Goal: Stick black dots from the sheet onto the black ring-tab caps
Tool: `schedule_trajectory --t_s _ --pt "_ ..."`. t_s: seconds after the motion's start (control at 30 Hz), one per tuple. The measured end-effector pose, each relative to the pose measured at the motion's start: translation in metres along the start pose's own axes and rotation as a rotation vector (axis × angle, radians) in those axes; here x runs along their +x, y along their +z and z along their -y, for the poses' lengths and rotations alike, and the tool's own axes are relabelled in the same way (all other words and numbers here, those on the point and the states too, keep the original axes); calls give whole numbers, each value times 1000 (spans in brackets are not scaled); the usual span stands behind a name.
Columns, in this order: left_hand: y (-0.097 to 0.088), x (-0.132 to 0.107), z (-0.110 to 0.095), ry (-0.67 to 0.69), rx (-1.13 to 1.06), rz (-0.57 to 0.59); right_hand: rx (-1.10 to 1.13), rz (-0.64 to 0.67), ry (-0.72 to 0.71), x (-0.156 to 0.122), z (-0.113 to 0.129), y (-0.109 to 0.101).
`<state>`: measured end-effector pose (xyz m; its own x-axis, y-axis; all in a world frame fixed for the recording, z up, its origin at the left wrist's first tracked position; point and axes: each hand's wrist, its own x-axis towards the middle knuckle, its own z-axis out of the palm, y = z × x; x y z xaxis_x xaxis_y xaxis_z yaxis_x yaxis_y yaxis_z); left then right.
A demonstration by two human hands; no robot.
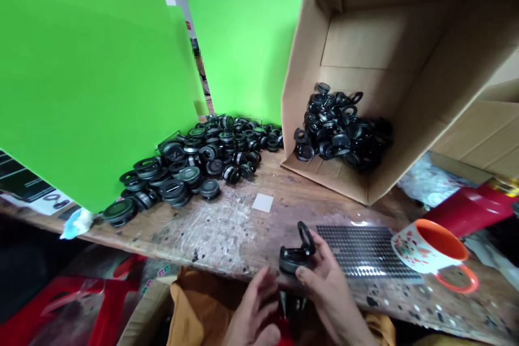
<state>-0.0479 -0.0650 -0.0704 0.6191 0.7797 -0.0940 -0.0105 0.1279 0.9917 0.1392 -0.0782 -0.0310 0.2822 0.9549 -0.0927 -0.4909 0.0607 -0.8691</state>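
Observation:
My right hand [330, 286] grips a black lid [292, 259] with a ring-shaped loop standing up from it, thumb at the near side and fingers behind. The lid is held just above the table's front edge. My left hand [257, 308] is to the left of it and slightly lower, fingers loosely bent and apart, holding nothing. Beside my right hand lies a clear sheet with rows of small dark dots [365, 248]. A small white square [263, 203] rests on the table beyond the lid.
Many black lids are heaped [190, 173] against green panels [247, 54]. A cardboard box [300, 81] on its side holds more lids [340, 130]. An orange-and-white mug [421, 259] stands right, near a red package [466, 208]. Dark specks dot the wooden table [227, 211].

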Motion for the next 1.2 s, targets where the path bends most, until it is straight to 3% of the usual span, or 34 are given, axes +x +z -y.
schedule_trajectory --t_s 0.1,0.2,0.27,0.33,0.47,0.67,0.8,0.97,1.03,1.1,1.2 --pt "29 13 -23 49 -41 -119 -33 -11 -4 -22 -24 10" --pt "43 20 -28 -8 26 -263 -374 -48 -93 -30 -23 4" --pt "45 20 -28 -46 35 -296 -642 -72 -207 -29 -13 -6" --pt "45 17 -29 -96 32 -244 -771 -63 -295 -27 -1 -13" --pt "46 11 -36 -134 22 -151 -754 70 -333 -25 6 -11" --pt "50 12 -46 -127 8 -181 -837 -91 -434 -35 -6 2" --pt "46 10 -49 -171 96 -103 -914 -44 -390 -38 -2 -3" --pt "40 -1 -36 -273 74 83 -955 138 -143 -41 11 -9" --pt "36 -2 -30 -298 43 100 -912 229 -59 -40 18 -15" --pt "31 -1 -26 -315 39 91 -918 256 -72 -33 26 -29" --pt "23 2 -25 -323 51 93 -1141 79 -256 -15 37 -61"
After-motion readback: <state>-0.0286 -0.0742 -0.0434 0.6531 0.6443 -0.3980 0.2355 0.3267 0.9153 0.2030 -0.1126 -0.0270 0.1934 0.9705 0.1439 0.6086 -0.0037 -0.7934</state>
